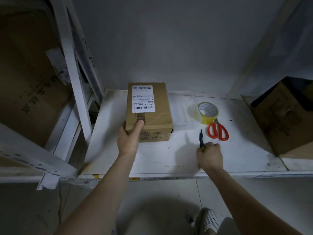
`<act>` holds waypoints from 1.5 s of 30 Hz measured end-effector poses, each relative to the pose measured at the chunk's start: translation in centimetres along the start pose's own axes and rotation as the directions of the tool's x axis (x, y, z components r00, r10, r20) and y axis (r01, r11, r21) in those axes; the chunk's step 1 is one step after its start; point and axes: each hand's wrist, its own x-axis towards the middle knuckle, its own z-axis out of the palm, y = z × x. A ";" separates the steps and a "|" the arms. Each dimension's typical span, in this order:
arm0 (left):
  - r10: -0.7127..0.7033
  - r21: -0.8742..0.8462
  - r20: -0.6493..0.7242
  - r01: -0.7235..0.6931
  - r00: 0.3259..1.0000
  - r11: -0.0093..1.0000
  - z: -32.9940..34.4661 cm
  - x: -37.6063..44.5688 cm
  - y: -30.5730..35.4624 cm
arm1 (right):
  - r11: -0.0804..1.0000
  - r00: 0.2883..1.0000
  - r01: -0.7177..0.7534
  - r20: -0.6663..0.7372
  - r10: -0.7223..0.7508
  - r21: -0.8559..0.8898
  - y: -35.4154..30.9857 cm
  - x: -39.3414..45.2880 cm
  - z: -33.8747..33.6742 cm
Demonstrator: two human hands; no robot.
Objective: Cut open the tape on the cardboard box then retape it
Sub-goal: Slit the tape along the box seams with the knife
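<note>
Shelf [237,150] bears box [152,116], still taped. Left hand [129,138] grasps its near corner; right hand [210,154] clenches cutter [201,138] beside scissors [218,131]. Advice: brace box, draw blade shallow along seam.

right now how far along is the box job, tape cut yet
Nothing looks cut: the box sits closed, clear tape across its top. In hand: the left hand grips its near corner; the right hand holds a small cutter, blade off the box. Left: slitting, then resealing with the tape roll.
</note>
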 end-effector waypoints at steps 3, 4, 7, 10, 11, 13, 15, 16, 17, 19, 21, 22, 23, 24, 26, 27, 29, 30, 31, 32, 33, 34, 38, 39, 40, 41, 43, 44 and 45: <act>-0.021 -0.008 -0.012 0.021 1.000 1.000 0.0 -0.1 -0.1 | 0.968 0.997 -0.060 0.059 0.046 0.245 -0.6 -0.2 0.0; -0.025 -0.009 -0.013 0.025 1.000 1.000 0.0 -0.1 -0.1 | 0.926 0.992 -0.106 0.098 0.075 0.363 -1.2 -0.5 -0.1; -0.040 -0.007 -0.021 0.040 0.999 0.999 -0.3 -0.6 0.1 | 0.669 0.966 -0.226 0.251 0.062 0.708 -3.3 -1.8 -0.9; -0.040 0.007 -0.033 0.041 0.999 0.999 -0.5 -1.2 0.1 | 0.362 0.917 -0.352 0.396 -0.052 0.863 -5.1 -2.8 -1.6; -0.042 0.017 -0.038 0.042 0.998 0.999 -0.6 -1.5 0.1 | 0.284 0.890 -0.407 0.446 -0.088 0.868 -5.4 -3.0 -1.9; -0.036 0.041 -0.048 0.038 0.998 0.998 -0.7 -1.5 0.1 | 0.241 0.859 -0.446 0.488 -0.154 0.862 -5.7 -3.3 -2.1; -0.021 0.078 -0.041 0.024 0.999 0.997 -0.8 -1.3 -0.1 | 0.350 0.876 -0.383 0.456 -0.156 0.855 -5.9 -3.4 -2.2; -0.010 0.100 -0.035 0.014 0.999 0.995 -0.8 -1.3 0.0 | 0.417 0.897 -0.337 0.423 -0.130 0.844 -6.0 -3.3 -2.3; -0.006 0.135 -0.037 0.011 0.999 0.991 -0.8 -1.3 0.0 | 0.477 0.918 -0.297 0.386 -0.098 0.827 -6.2 -3.2 -2.4; -0.009 0.195 -0.048 0.018 0.999 0.981 -0.8 -1.4 -0.2 | 0.569 0.938 -0.234 0.336 -0.080 0.788 -6.8 -2.9 -2.4; -0.018 0.220 -0.058 0.030 0.998 0.975 -0.8 -2.1 -0.2 | 0.670 0.937 -0.191 0.337 -0.093 0.718 -7.5 -3.0 -2.3; -0.018 0.232 -0.080 0.036 0.997 0.972 -1.1 -2.6 0.0 | 0.707 0.933 -0.174 0.344 -0.104 0.686 -7.7 -3.2 -2.2; -0.013 0.242 -0.113 0.041 0.993 0.969 -1.5 -3.2 0.1 | 0.729 0.928 -0.160 0.354 -0.119 0.666 -7.9 -3.3 -2.1; -0.010 0.251 -0.145 0.047 0.989 0.967 -2.0 -3.6 0.0 | 0.738 0.920 -0.155 0.368 -0.133 0.656 -8.1 -3.5 -2.1; -0.003 0.262 -0.168 0.047 0.986 0.964 -3.1 -4.3 -0.4 | 0.756 0.906 -0.151 0.395 -0.152 0.637 -8.3 -3.9 -2.0; -0.003 0.267 -0.159 0.045 0.987 0.963 -3.6 -4.4 -0.6 | 0.774 0.902 -0.138 0.400 -0.159 0.618 -8.4 -4.0 -2.0; -0.012 0.277 -0.132 0.048 0.991 0.960 -4.1 -4.5 -0.5 | 0.798 0.902 -0.110 0.398 -0.171 0.592 -8.3 -4.1 -2.4; -0.005 0.302 -0.127 0.044 0.992 0.952 -4.1 -4.6 -0.2 | 0.793 0.903 -0.111 0.394 -0.172 0.599 -8.1 -4.2 -2.7; 0.033 0.365 -0.139 0.020 0.990 0.931 -4.1 -4.7 0.2 | 0.779 0.903 -0.125 0.397 -0.168 0.614 -7.9 -4.2 -3.1; 0.122 0.469 -0.161 -0.033 0.979 0.882 -3.9 -4.8 0.5 | 0.765 0.899 -0.145 0.406 -0.162 0.627 -7.7 -4.3 -3.4; 0.265 0.593 -0.156 -0.124 0.952 0.796 -3.7 -5.0 0.8 | 0.761 0.892 -0.163 0.424 -0.159 0.628 -7.4 -4.4 -3.8; 0.423 0.700 -0.090 -0.245 0.902 0.670 -3.5 -5.1 1.1 | 0.770 0.879 -0.175 0.449 -0.158 0.613 -7.1 -4.5 -4.1; 0.501 0.755 0.428 -0.602 0.753 0.260 -2.0 -4.8 2.3 | 0.946 0.854 0.130 0.451 -0.259 0.297 -6.6 -5.2 -4.6; 0.455 0.760 0.479 -0.614 0.751 0.212 -1.7 -4.7 2.3 | 0.941 0.849 0.317 0.405 -0.338 0.121 -6.4 -5.2 -4.4; 0.429 0.771 0.495 -0.609 0.755 0.183 -1.5 -4.5 2.2 | 0.887 0.837 0.459 0.360 -0.412 -0.051 -6.1 -5.3 -4.2; 0.420 0.780 0.493 -0.601 0.762 0.173 -1.4 -4.4 2.1 | 0.822 0.827 0.533 0.328 -0.456 -0.201 -5.9 -5.4 -4.1; 0.426 0.788 0.470 -0.585 0.773 0.192 -1.3 -4.4 1.9 | 0.698 0.814 0.581 0.288 -0.504 -0.419 -5.6 -5.6 -4.0; 0.427 0.790 0.459 -0.578 0.779 0.206 -1.3 -4.4 1.8 | 0.649 0.809 0.582 0.275 -0.519 -0.489 -5.6 -5.7 -3.9; 0.423 0.791 0.451 -0.571 0.786 0.217 -1.3 -4.5 1.9 | 0.622 0.810 0.574 0.260 -0.526 -0.532 -5.7 -5.7 -3.8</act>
